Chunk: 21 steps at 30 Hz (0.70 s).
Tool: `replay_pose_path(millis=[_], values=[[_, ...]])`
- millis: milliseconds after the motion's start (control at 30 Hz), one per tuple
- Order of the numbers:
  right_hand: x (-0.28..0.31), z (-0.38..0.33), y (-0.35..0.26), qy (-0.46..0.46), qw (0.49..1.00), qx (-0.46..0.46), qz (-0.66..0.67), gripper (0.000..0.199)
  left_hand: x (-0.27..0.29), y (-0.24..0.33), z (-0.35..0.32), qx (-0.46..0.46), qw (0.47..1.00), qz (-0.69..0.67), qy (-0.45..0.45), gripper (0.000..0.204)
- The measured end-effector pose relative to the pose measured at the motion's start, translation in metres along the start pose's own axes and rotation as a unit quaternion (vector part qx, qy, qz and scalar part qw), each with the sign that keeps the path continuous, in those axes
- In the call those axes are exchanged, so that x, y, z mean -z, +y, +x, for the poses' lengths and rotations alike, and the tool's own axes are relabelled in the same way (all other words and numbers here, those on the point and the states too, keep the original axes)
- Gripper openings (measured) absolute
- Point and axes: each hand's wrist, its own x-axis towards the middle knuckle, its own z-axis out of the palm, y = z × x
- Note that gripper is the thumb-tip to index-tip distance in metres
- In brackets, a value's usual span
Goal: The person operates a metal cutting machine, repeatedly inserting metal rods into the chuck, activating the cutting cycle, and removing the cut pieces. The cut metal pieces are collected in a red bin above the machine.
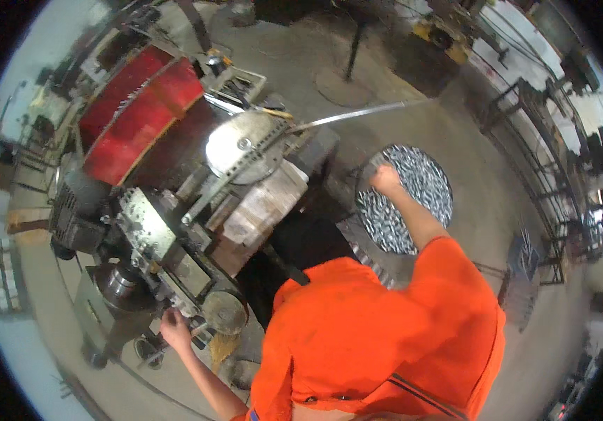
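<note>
My right hand (pixel 385 179) is over the left part of a round tub of small shiny metal pieces (pixel 420 186). Its fingers are curled closed, and whatever they hold is hidden. To the left, my left hand (pixel 174 327) is at the near end of a metal machine (pixel 148 221), beside a round handwheel-like disc (pixel 225 313). The fingers of that hand are bent together at the machine's edge; what lies in them is too small to make out. On top of the machine is a large pale round plate (pixel 230 144) with a perforated bar across it.
A long metal rod (pixel 350 114) sticks out to the right from the machine. Beyond it stands a red tray (pixel 143 116) holding some small parts. A metal rack (pixel 536 151) is at the right. A stand with a round base (pixel 347 88) rises from the floor at the back.
</note>
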Motion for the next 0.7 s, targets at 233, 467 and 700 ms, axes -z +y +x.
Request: replay_pose_path(millis=[233, 467, 700], values=[[-0.029, 0.044, 0.022, -0.183, 0.97, 0.012, -0.159, 0.034, 0.001, 0.024, 0.001, 0.002, 0.999, 0.031, 0.043, 0.021], [-0.013, 0.04, -0.008, -0.2, 0.965, -0.016, -0.168, 0.037, 0.009, 0.024, -0.003, 0.028, 0.996, 0.088, -0.002, 0.021], [-0.004, 0.03, -0.007, 0.004, 0.998, 0.028, 0.06, 0.023, 0.026, 0.023, -0.011, -0.015, 0.987, -0.15, -0.052, 0.027]])
